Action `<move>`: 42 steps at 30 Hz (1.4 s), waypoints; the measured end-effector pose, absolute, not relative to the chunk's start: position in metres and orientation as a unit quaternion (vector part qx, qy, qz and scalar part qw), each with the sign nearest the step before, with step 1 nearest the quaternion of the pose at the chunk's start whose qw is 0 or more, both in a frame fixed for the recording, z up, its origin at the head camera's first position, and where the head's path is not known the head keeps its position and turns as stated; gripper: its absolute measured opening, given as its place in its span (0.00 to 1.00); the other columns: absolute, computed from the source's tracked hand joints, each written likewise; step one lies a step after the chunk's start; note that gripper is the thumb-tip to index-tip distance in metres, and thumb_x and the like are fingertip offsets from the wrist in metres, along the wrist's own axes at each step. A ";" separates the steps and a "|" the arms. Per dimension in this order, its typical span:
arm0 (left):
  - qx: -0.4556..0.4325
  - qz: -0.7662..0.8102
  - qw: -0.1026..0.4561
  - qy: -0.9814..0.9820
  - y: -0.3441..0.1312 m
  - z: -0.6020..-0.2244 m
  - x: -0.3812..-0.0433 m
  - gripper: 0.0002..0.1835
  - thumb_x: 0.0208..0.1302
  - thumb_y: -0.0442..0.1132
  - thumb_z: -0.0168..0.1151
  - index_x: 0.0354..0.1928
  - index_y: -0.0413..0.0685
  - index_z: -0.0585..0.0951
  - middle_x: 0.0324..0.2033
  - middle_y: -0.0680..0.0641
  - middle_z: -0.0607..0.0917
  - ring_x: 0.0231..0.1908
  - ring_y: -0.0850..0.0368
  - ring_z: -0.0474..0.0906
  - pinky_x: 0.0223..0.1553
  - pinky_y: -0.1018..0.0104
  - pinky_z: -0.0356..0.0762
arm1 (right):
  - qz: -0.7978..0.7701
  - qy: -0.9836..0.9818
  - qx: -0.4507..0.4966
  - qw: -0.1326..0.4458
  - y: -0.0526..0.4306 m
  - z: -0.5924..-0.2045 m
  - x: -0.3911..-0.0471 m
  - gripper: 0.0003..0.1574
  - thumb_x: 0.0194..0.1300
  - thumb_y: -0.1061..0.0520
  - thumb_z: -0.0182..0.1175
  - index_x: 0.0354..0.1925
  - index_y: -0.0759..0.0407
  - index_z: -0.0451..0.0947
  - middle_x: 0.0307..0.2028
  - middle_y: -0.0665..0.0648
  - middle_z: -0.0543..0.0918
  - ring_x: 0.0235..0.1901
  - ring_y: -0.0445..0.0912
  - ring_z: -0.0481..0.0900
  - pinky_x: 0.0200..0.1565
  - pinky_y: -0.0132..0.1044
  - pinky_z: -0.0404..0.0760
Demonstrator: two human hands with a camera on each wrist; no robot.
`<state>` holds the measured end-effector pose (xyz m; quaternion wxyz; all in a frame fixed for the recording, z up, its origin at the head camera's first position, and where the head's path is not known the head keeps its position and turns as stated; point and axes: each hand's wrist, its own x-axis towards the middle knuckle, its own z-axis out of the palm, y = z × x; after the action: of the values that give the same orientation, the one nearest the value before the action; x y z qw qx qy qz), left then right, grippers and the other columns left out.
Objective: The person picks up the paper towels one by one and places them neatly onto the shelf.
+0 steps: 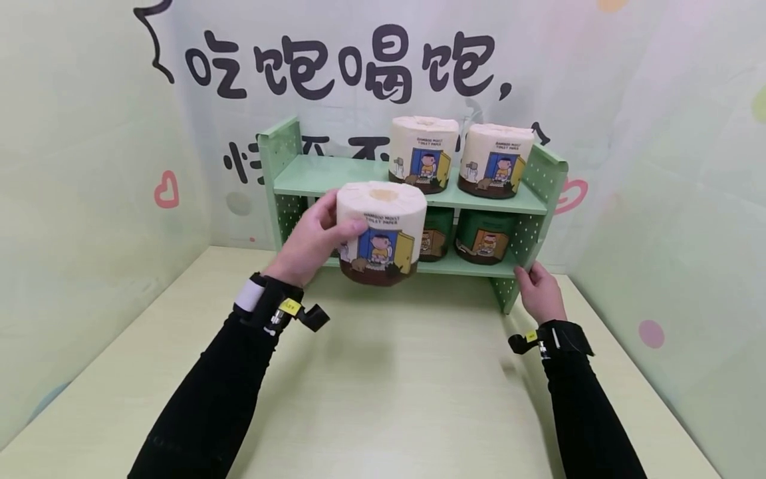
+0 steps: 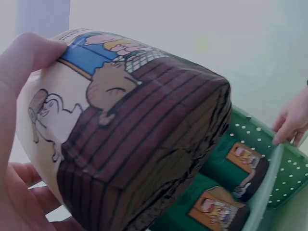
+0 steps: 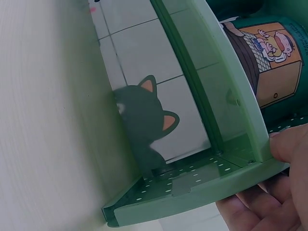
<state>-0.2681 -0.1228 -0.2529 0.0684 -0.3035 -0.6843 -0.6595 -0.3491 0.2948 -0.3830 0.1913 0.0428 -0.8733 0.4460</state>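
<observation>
My left hand grips a toilet paper roll in a cream wrapper with a brown base, thumb across its printed front. Held in the air, the roll is in front of a green two-tier shelf. In the left wrist view the roll's brown underside shows at close range. At the shelf's lower right, my right hand pinches the edge of the side panel, as the right wrist view also shows. Two more cream rolls, a left one and a right one, stand on the top tier.
Green-wrapped rolls stand on the lower tier; its left part is hidden behind my left hand and the held roll. The shelf stands on a pale wooden table. A printed backdrop rises behind it, with side walls left and right.
</observation>
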 end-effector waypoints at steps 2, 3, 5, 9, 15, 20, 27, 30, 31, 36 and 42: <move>-0.301 -0.672 0.076 -0.672 -0.125 -0.248 -0.269 0.34 0.61 0.48 0.65 0.68 0.50 0.66 0.54 0.40 0.78 0.50 0.42 0.75 0.47 0.51 0.79 | 0.446 -0.873 0.041 0.191 0.295 -0.383 -0.349 0.27 0.80 0.47 0.46 0.64 0.64 0.70 0.53 0.67 0.79 0.49 0.56 0.74 0.50 0.55 0.72; -0.301 -0.673 0.083 -0.670 -0.126 -0.246 -0.270 0.34 0.61 0.48 0.65 0.68 0.51 0.66 0.53 0.40 0.78 0.49 0.42 0.75 0.46 0.52 0.79 | 0.446 -0.874 0.041 0.191 0.295 -0.383 -0.349 0.27 0.80 0.47 0.46 0.64 0.64 0.70 0.52 0.67 0.79 0.48 0.56 0.74 0.49 0.54 0.72; -0.298 -0.677 0.094 -0.666 -0.128 -0.242 -0.271 0.33 0.61 0.49 0.64 0.67 0.53 0.67 0.53 0.40 0.78 0.49 0.42 0.75 0.45 0.53 0.79 | 0.446 -0.873 0.041 0.191 0.294 -0.383 -0.348 0.26 0.80 0.47 0.46 0.64 0.64 0.70 0.52 0.67 0.79 0.48 0.56 0.74 0.48 0.53 0.72; -0.300 -0.689 0.118 -0.649 -0.132 -0.233 -0.275 0.32 0.61 0.51 0.65 0.66 0.54 0.68 0.52 0.40 0.78 0.49 0.42 0.74 0.45 0.55 0.79 | 0.448 -0.872 0.043 0.191 0.294 -0.383 -0.347 0.26 0.80 0.48 0.46 0.64 0.64 0.70 0.54 0.67 0.78 0.50 0.56 0.74 0.50 0.54 0.72; -0.292 -0.704 0.169 -0.625 -0.137 -0.220 -0.284 0.32 0.60 0.53 0.67 0.63 0.52 0.69 0.51 0.40 0.78 0.48 0.44 0.74 0.46 0.57 0.75 | 0.448 -0.872 0.043 0.193 0.293 -0.382 -0.347 0.26 0.80 0.48 0.46 0.65 0.64 0.70 0.55 0.67 0.78 0.52 0.57 0.74 0.53 0.57 0.71; -0.268 -0.719 0.195 -0.611 -0.142 -0.210 -0.290 0.31 0.60 0.51 0.67 0.62 0.50 0.70 0.51 0.42 0.78 0.48 0.46 0.73 0.48 0.57 0.73 | 0.447 -0.872 0.044 0.194 0.293 -0.381 -0.347 0.25 0.80 0.49 0.46 0.63 0.65 0.71 0.54 0.67 0.79 0.51 0.57 0.74 0.52 0.57 0.72; -0.236 -0.714 0.209 -0.625 -0.149 -0.202 -0.302 0.29 0.62 0.49 0.66 0.62 0.51 0.69 0.51 0.43 0.78 0.48 0.48 0.74 0.46 0.58 0.75 | 0.448 -0.872 0.046 0.193 0.293 -0.383 -0.346 0.26 0.80 0.48 0.46 0.63 0.65 0.70 0.54 0.67 0.78 0.52 0.57 0.74 0.52 0.57 0.72; -0.220 -0.717 0.209 -0.627 -0.151 -0.202 -0.307 0.29 0.62 0.49 0.67 0.61 0.51 0.69 0.51 0.44 0.78 0.48 0.49 0.74 0.46 0.58 0.75 | 0.448 -0.872 0.044 0.191 0.293 -0.383 -0.346 0.26 0.80 0.48 0.46 0.64 0.65 0.70 0.54 0.67 0.78 0.53 0.57 0.74 0.53 0.58 0.71; -0.216 -0.718 0.210 -0.627 -0.152 -0.203 -0.309 0.29 0.62 0.49 0.67 0.61 0.51 0.69 0.51 0.44 0.78 0.48 0.49 0.74 0.46 0.59 0.74 | 0.448 -0.872 0.044 0.190 0.293 -0.383 -0.345 0.26 0.80 0.48 0.46 0.64 0.65 0.70 0.55 0.68 0.78 0.53 0.58 0.73 0.54 0.59 0.71; -0.195 -0.718 0.214 -0.633 -0.156 -0.205 -0.316 0.30 0.61 0.49 0.69 0.61 0.51 0.68 0.51 0.45 0.78 0.49 0.49 0.74 0.47 0.58 0.74 | 0.447 -0.873 0.045 0.191 0.292 -0.383 -0.345 0.27 0.80 0.48 0.46 0.64 0.65 0.70 0.55 0.68 0.77 0.54 0.59 0.73 0.54 0.59 0.71; -0.164 -0.700 0.216 -0.661 -0.156 -0.202 -0.325 0.37 0.58 0.53 0.71 0.62 0.49 0.64 0.52 0.45 0.80 0.50 0.50 0.75 0.51 0.53 0.74 | 0.447 -0.873 0.045 0.190 0.292 -0.382 -0.345 0.27 0.80 0.48 0.45 0.64 0.65 0.70 0.55 0.68 0.77 0.54 0.59 0.73 0.54 0.60 0.71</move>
<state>-0.3253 -0.1556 -0.2020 0.2160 -0.1639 -0.6607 -0.7000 -0.3446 0.2919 -0.3822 0.1898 0.0448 -0.8731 0.4468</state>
